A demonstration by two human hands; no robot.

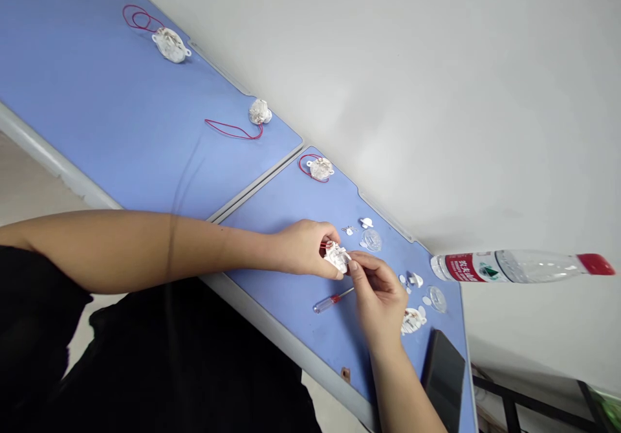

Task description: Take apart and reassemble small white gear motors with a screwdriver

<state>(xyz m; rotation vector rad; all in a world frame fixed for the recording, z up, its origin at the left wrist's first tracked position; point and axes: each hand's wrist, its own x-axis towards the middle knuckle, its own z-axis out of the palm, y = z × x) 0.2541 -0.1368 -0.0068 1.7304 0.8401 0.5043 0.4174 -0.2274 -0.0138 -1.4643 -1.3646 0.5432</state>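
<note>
Honestly, that worktop was pretty busy on the right side. A water bottle point(524, 266) stood at the far corner by the wall point(436, 96), and a dark phone point(444, 378) lay just beside the right forearm. Between them sat a clear disc point(437, 299), a small white cap point(416, 280) and a whitish round part point(413, 321) partly hidden behind the right hand point(381, 294). Another clear disc point(372, 240) lay just past the fingers, and a screwdriver point(326, 304) rested below, its shaft pointing toward the right hand. As for the white piece point(338, 258), it was up between both hands over the table point(272, 210): the left hand point(308, 248) curled around it, a bit of red wire showing inside the grip, while the right thumb and forefinger pinched its edge. The table's near edge ran right under the forearms and the wall hemmed in the far side. Leftward, past the seam point(262, 180), a broad blue stretch gave the most elbow room.
</note>
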